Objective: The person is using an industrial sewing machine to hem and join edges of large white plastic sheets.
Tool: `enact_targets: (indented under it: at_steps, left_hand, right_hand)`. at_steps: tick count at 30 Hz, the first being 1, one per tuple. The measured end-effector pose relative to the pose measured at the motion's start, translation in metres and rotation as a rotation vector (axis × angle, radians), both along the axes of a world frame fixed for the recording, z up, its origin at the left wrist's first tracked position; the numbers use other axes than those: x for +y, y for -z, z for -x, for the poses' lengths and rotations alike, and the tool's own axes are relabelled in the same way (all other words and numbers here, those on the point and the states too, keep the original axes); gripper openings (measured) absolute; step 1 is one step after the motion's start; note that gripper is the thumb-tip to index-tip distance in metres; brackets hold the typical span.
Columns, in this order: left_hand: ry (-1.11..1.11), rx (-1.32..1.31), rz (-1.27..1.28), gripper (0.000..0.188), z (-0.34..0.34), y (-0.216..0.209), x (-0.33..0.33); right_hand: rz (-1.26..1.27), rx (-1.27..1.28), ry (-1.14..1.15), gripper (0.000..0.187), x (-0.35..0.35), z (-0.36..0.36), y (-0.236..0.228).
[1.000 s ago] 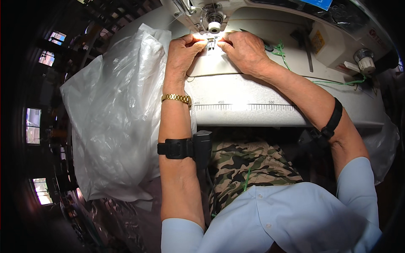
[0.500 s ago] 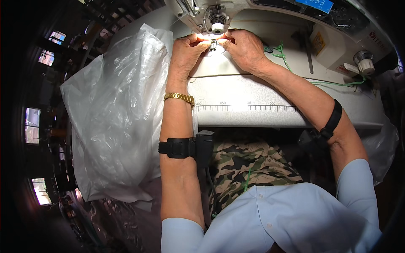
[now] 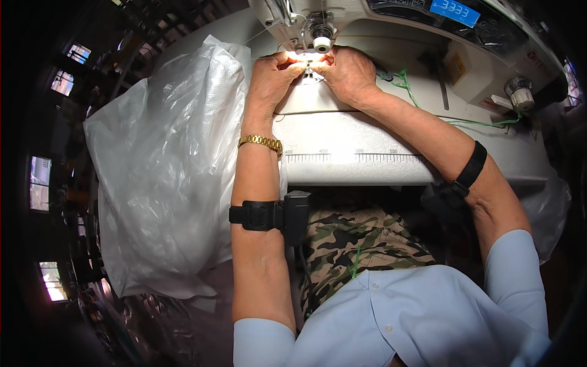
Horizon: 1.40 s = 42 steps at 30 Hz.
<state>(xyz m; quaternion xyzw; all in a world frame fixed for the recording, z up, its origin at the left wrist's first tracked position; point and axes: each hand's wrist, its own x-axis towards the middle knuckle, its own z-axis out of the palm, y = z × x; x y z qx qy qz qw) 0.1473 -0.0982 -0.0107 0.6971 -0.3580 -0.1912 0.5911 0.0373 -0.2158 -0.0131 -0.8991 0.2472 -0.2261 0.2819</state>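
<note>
A white sewing machine stands across the top, its lamp shining on the needle area. My left hand is just left of the needle, thumb and fingers pinched together. From the right, my right hand meets it there, its fingers pinched too, with the fingertips of both hands almost touching. What they pinch is too small and too bright to make out. Just below the fingertips lies the metal needle plate in the white sewing bed. A round tension dial sits right above my hands.
A large crumpled white plastic bag covers the left side of the table, beside my left forearm. Green thread lies right of my right hand. A ruler scale runs along the table's front edge. The machine's blue display glows at upper right.
My right hand has shifted slightly left, bringing its fingertips closer to those of my left hand. The left hand stays nearly in place. The whole view has moved a little.
</note>
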Motion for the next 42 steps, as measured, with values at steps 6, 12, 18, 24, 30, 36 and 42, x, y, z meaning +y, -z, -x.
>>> enact_targets:
  at_steps: [6,12,18,24,30,36,42]
  left_hand:
    - [-0.005,0.004,0.034,0.007,0.003,0.0,0.0]
    - [-0.035,-0.095,-0.028,0.01,-0.001,-0.001,0.002]
    - [-0.06,-0.111,-0.043,0.011,0.006,-0.01,0.006]
    - [-0.101,0.055,-0.009,0.007,0.007,-0.016,0.006]
    - [-0.102,0.018,0.022,0.017,0.0,-0.007,0.006]
    - [-0.096,0.058,0.081,0.015,0.001,-0.006,0.005]
    - [-0.105,-0.009,0.12,0.015,-0.003,-0.006,0.006]
  right_hand:
    - [0.095,0.079,0.066,0.047,0.0,-0.005,0.002]
    - [0.023,0.112,0.004,0.039,0.002,-0.003,-0.004]
    - [-0.093,0.075,-0.085,0.037,-0.001,0.004,-0.006]
    - [-0.113,-0.017,-0.218,0.028,0.001,0.021,-0.011]
    - [0.129,-0.3,-0.507,0.012,0.01,0.048,-0.011]
    - [0.097,-0.268,-0.761,0.013,0.009,0.052,-0.01]
    - [-0.043,-0.319,-0.697,0.013,0.017,0.057,-0.011]
